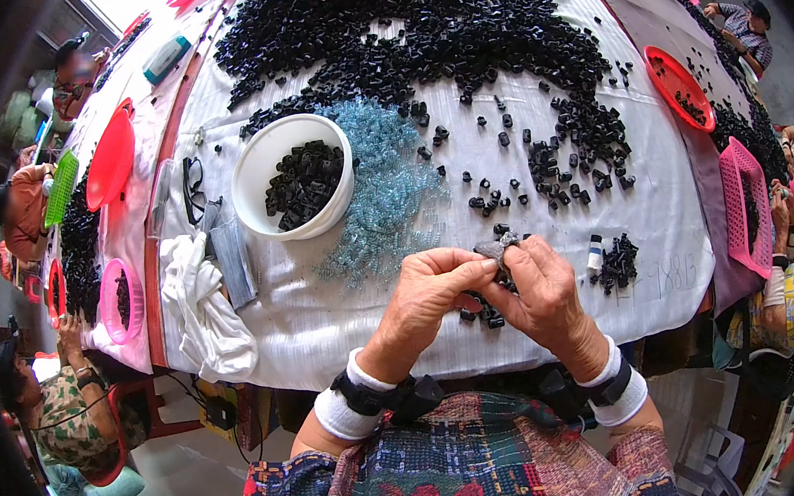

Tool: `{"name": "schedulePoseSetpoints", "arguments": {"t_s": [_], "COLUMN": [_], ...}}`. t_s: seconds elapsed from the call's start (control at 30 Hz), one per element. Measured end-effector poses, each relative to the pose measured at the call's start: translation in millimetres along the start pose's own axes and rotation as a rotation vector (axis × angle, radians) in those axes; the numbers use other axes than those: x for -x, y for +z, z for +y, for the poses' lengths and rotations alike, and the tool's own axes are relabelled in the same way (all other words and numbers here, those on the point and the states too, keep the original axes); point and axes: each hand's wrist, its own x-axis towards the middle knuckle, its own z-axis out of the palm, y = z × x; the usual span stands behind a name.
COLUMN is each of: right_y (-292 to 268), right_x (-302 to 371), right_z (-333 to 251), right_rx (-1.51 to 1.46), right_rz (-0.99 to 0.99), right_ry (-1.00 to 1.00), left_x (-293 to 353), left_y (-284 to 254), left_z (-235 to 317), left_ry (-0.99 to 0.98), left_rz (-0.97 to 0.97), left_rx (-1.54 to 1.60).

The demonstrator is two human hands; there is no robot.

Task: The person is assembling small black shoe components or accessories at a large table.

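My left hand [429, 288] and my right hand [539, 290] meet above the near middle of the white-covered table. Their fingertips are pinched together around a small grey piece [490, 249], too small to name surely. Several small black plastic parts [491, 313] lie just beneath the fingers, partly hidden by them. To the left of the hands spreads a heap of tiny clear bluish pieces [380, 188]. A white bowl [342, 185] with black parts inside stands beside that heap. Right of my right hand are a small white bottle [595, 254] and a little pile of black parts [619, 264].
A large mound of black parts [415, 20] covers the far table. At left lie black-framed glasses [192, 190], a blue face mask [233, 260] and a white cloth [208, 302]. A red tray [682, 81] and pink basket [743, 208] sit rightward. Other people work along both sides.
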Motion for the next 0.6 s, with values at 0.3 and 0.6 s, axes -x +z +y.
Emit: {"name": "schedulePoseSetpoints", "arguments": {"t_s": [0.3,0.6], "right_y": [-2.8,-8.9], "right_x": [-1.7,-2.5], "right_z": [2.6,-2.8], "right_rx": [-0.016,-0.015], "right_rz": [0.024,0.017], "right_ry": [0.021,0.025], "left_x": [2.3,3.7], "left_y": [-3.5,-0.1], "left_z": [8.4,5.2], "left_ry": [-0.091,-0.027], "left_rz": [-0.082,-0.061], "left_rx": [-0.011,-0.039]}}
